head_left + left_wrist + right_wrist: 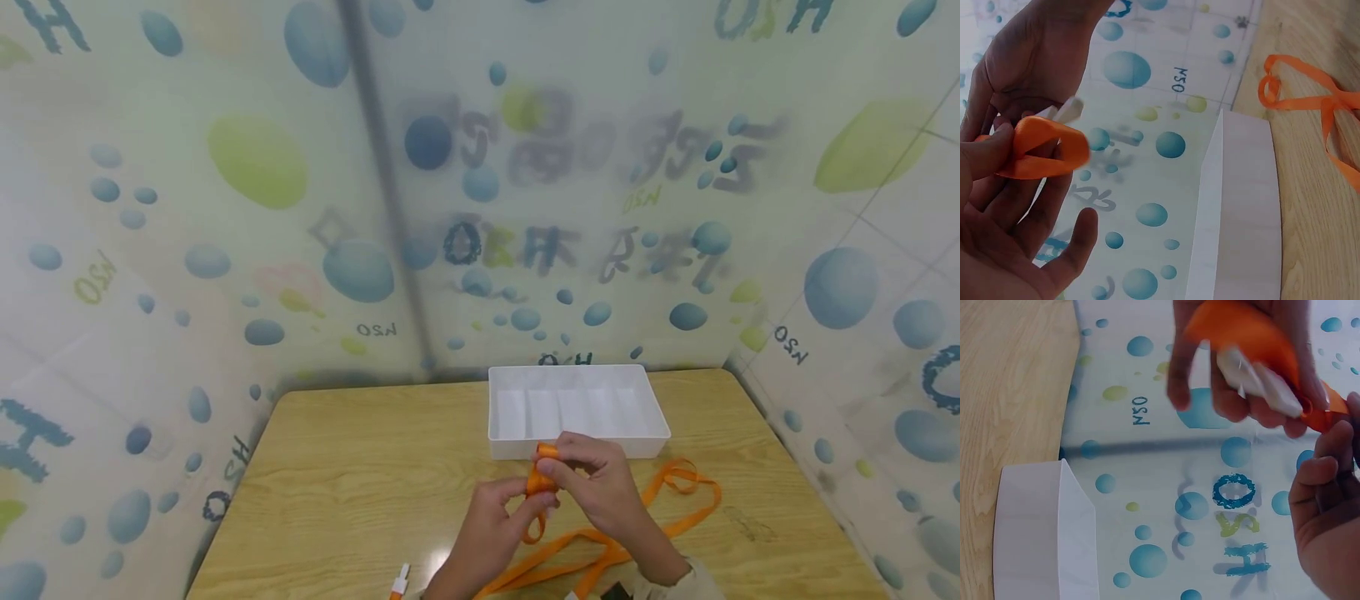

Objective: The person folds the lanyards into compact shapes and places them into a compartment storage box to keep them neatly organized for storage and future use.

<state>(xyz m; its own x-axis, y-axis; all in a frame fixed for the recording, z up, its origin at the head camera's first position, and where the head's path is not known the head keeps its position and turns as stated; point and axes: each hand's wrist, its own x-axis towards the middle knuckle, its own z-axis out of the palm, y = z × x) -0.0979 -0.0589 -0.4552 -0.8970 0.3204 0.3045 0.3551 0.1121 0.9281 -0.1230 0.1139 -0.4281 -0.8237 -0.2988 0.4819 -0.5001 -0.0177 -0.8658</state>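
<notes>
A flat orange fabric strap (pixel 538 481) is pinched, seemingly part-looped, by left hand (pixel 491 527) and right hand (pixel 604 493). Loose orange ribbon (pixel 615 553) is left unlooped toward four o'clock.

Glare spotted the tabletop (pixel 337 467) below and left of the fingers (pixel 513 487); the dimmer right wrist view blurred the orange ribbon (pixel 1244 331) against them.

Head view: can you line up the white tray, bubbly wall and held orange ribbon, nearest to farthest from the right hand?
1. Orange ribbon: held by the right hand.
2. White tray: just beyond the hand.
3. Bubbly wall: at the back, behind the tray.
</notes>
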